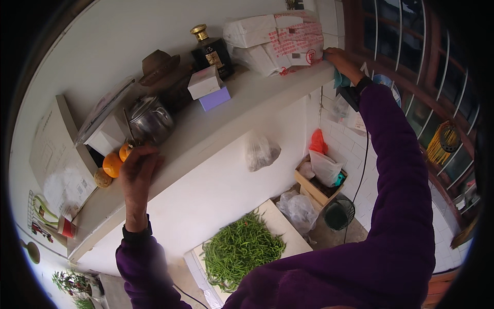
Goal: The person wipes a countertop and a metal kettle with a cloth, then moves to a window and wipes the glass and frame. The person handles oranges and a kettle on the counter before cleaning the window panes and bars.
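Note:
My left hand (139, 167) is at the shelf's front edge, fingers bent, right beside an orange (125, 151) that it partly covers. A thin stick (128, 126) runs down toward its fingertips; what they hold, if anything, is hidden. A second orange (111, 165) and a round brownish fruit or tuber (102, 178) sit just left of the hand. Behind stands a lidded metal pot (150, 119). My right hand (346, 64) reaches to the shelf's far right end, closed on a teal cloth (340, 80), next to a plastic-wrapped bundle of white packs (278, 41).
On the shelf (247, 110) are a black bottle with a gold cap (211, 54), small white (204, 81) and purple (214, 98) boxes, and a brown hat-shaped thing (158, 67). Below, green chilli peppers (242, 250) cover a board near a wooden crate (314, 188). A barred window (411, 56) is at right.

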Demonstrator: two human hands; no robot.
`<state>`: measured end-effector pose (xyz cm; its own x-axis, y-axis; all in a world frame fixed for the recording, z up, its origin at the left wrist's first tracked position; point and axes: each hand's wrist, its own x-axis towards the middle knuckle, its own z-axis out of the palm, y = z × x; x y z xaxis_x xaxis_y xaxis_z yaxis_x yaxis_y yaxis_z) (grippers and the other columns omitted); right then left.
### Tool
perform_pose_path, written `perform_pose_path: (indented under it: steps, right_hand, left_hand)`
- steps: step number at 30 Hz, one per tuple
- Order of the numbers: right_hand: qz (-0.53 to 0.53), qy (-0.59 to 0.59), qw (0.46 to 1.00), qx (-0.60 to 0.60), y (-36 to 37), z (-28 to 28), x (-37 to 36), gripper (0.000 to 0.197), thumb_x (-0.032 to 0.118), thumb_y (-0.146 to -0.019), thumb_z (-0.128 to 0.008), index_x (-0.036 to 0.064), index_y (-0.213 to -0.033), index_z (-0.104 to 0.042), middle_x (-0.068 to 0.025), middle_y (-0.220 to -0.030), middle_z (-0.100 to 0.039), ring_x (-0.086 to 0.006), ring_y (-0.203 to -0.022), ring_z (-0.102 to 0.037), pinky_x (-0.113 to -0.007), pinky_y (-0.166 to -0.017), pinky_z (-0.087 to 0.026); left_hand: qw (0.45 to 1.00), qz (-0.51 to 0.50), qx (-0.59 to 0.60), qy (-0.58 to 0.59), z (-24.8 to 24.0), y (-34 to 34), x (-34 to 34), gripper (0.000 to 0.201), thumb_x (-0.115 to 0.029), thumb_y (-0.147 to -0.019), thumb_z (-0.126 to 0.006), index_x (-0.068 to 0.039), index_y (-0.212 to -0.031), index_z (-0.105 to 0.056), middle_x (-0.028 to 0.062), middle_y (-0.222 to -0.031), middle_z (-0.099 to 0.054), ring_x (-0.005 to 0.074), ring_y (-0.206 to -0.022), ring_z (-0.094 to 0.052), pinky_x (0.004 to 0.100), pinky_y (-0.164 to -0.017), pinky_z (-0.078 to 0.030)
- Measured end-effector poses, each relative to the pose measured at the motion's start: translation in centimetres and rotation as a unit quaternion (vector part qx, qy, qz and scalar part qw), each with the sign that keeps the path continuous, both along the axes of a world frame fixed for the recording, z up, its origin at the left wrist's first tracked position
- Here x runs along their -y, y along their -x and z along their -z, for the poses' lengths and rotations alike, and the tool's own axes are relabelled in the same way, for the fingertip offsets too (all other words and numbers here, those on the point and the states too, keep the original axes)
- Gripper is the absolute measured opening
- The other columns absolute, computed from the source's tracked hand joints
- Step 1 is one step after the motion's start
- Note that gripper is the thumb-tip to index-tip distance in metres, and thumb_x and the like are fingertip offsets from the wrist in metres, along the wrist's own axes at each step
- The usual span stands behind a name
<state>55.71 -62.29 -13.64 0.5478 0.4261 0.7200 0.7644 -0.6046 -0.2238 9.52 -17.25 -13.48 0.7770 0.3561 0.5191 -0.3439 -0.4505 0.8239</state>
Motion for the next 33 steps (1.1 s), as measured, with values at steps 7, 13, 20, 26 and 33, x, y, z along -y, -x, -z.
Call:
perform_pose_path:
  steps: [7, 13, 20, 26, 33]
  right_hand:
    - [0.118, 0.015, 0.975, 0.189, 12.0, 2.6, -1.3, 0.020, 0.002, -0.089, -0.050, -0.0039, -0.103, -0.064, -0.0212, -0.107, -0.062, -0.0383, -0.102, -0.058, -0.043, -0.090, -0.048]
    - [-0.036, -0.066, 0.986, 0.150, 23.3, 4.3, -9.7, 0.017, 0.007, -0.092, -0.056, 0.0025, -0.108, -0.059, -0.0145, -0.105, -0.059, -0.0344, -0.101, -0.056, -0.041, -0.088, -0.047]
    - [-0.090, -0.065, 0.994, -0.003, 24.7, -0.7, -13.5, 0.030, 0.011, -0.096, -0.054, 0.0018, -0.124, -0.056, -0.0155, -0.115, -0.060, -0.0335, -0.110, -0.057, -0.039, -0.093, -0.045]
    - [-0.066, 0.221, 0.973, -0.030, 19.7, -2.2, -20.1, 0.041, 0.024, -0.096, -0.047, 0.0055, -0.132, -0.055, -0.0175, -0.130, -0.058, -0.0361, -0.122, -0.052, -0.043, -0.102, -0.042]
    - [-0.099, 0.323, 0.928, -0.155, 12.6, -5.0, -24.4, 0.054, 0.025, -0.093, -0.046, 0.0077, -0.144, -0.044, -0.0192, -0.143, -0.050, -0.0365, -0.130, -0.047, -0.043, -0.106, -0.039]
  left_hand:
    - [0.997, 0.059, 0.012, 0.040, -0.3, 0.4, 0.4, 0.013, -0.003, -0.094, -0.061, -0.002, -0.105, -0.066, 0.0034, -0.094, -0.068, 0.0104, -0.090, -0.066, 0.0235, -0.085, -0.052]
    - [0.997, 0.072, 0.023, 0.022, -0.1, 0.1, 0.2, 0.013, -0.002, -0.094, -0.060, -0.001, -0.105, -0.066, 0.0047, -0.094, -0.069, 0.0109, -0.088, -0.066, 0.0233, -0.083, -0.052]
    - [0.994, 0.103, 0.019, 0.010, 0.4, -0.4, -0.7, 0.012, -0.003, -0.093, -0.060, 0.000, -0.103, -0.065, 0.0050, -0.090, -0.069, 0.0111, -0.086, -0.067, 0.0222, -0.081, -0.052]
    - [0.994, 0.106, 0.020, 0.002, 0.5, -0.3, -0.9, 0.012, -0.002, -0.092, -0.059, 0.000, -0.103, -0.065, 0.0052, -0.090, -0.069, 0.0112, -0.085, -0.067, 0.0225, -0.080, -0.052]
    - [0.996, 0.091, 0.024, -0.009, 0.4, -0.3, -0.6, 0.012, 0.000, -0.091, -0.059, 0.001, -0.102, -0.065, 0.0057, -0.089, -0.069, 0.0115, -0.084, -0.068, 0.0227, -0.078, -0.053]
